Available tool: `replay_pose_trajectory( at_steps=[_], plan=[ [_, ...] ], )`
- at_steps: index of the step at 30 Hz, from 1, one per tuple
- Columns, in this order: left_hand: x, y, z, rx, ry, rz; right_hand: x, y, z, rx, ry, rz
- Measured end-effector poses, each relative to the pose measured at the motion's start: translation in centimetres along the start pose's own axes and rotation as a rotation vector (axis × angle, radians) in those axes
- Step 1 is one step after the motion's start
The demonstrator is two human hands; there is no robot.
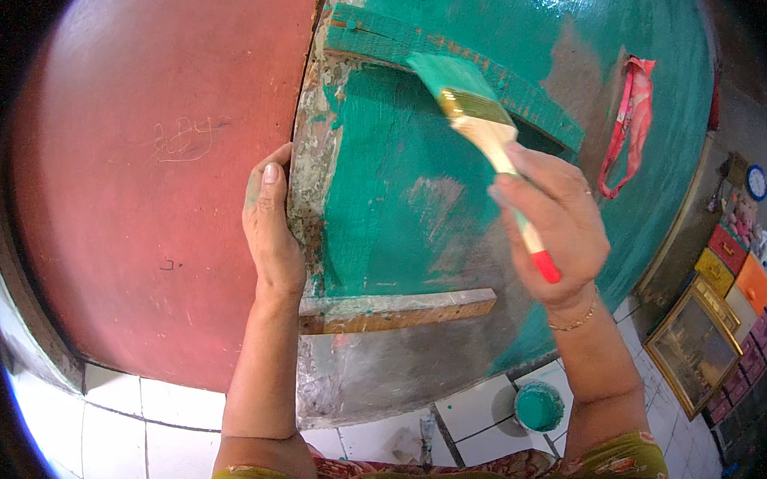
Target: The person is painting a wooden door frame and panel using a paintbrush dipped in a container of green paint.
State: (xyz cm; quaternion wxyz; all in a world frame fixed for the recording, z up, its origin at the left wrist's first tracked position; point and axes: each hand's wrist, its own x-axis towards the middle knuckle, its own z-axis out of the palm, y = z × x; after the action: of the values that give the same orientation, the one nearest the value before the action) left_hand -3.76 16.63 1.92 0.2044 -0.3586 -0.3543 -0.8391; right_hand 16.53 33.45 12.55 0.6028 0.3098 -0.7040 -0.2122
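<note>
Below the patchy green panel (380,170), white tiles (112,436).

Olive-green sleeves (604,466) carry reddish leaf-like motifs, and a thin gold-coloured bracelet (576,323) circles the right wrist (571,304).

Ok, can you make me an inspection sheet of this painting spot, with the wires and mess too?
Surface: green panel with unpainted grey patches; upper batten mostly green, lower batten mostly bare.
Job's things: paintbrush, bristles green; pot of green paint on the tile floor.
Clutter: red strap hanging on the panel.
Hands: right hand holds the paintbrush; left hand is at the panel's edge, fingers partly hidden.
Cables: nothing seen.
Surroundings: red panel left; gilt picture frame, blue-rimmed clock right.
</note>
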Motion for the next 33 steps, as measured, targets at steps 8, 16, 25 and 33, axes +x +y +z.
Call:
replay_pose_trajectory(
  at_steps=[8,16,25,33],
  plan=[
    [0.0,0.4,-0.5,0.02,0.018,0.015,-1.4,-0.8,-2.2,-0.033,0.093,0.157],
    [0.0,1.0,0.6,-0.14,-0.049,-0.013,2.6,-0.6,1.8,0.072,0.08,-0.046],
    [-0.3,0.3,-0.8,0.01,0.016,0.0,1.2,0.5,-2.1,-0.044,0.152,0.184],
    [-0.1,1.1,0.6,-0.122,-0.057,-0.027,3.7,0.0,0.0,0.07,0.072,0.039]
  ],
)
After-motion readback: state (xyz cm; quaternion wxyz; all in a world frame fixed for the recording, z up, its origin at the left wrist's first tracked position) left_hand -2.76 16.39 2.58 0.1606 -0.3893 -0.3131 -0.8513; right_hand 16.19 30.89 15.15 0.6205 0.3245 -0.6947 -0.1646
